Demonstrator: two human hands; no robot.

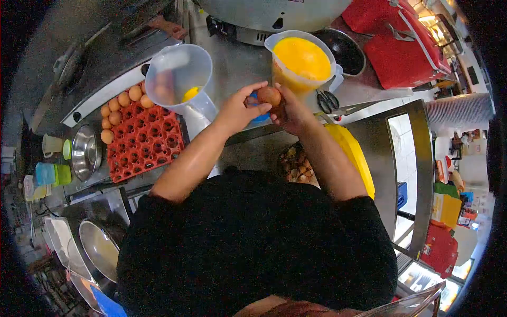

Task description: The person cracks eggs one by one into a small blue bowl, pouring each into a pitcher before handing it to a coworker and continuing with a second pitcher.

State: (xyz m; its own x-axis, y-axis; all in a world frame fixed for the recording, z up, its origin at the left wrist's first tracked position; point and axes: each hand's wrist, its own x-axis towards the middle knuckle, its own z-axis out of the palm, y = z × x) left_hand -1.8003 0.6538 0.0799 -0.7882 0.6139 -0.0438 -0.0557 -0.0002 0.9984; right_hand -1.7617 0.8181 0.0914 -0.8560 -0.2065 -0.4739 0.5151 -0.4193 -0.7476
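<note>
Between my two hands is a brown egg [269,96], in front of the counter edge and above a small blue item [260,117]. My left hand [242,109] is closed at the egg's left side, and my right hand [289,109] wraps round its right side. Just beyond them stands a clear jug [280,71] full of yellow beaten egg. To the left, a second clear jug [179,68] has a little yellow yolk at its bottom. Beside it lies a red egg tray [142,138] with brown eggs [124,99] along its far and left edges.
Black scissors [327,101] lie right of the full jug. Eggshells [298,165] fill a container below my right forearm, near a yellow object [351,153]. A steel bowl [86,153] sits left of the tray. Red bags [396,58] are at the back right.
</note>
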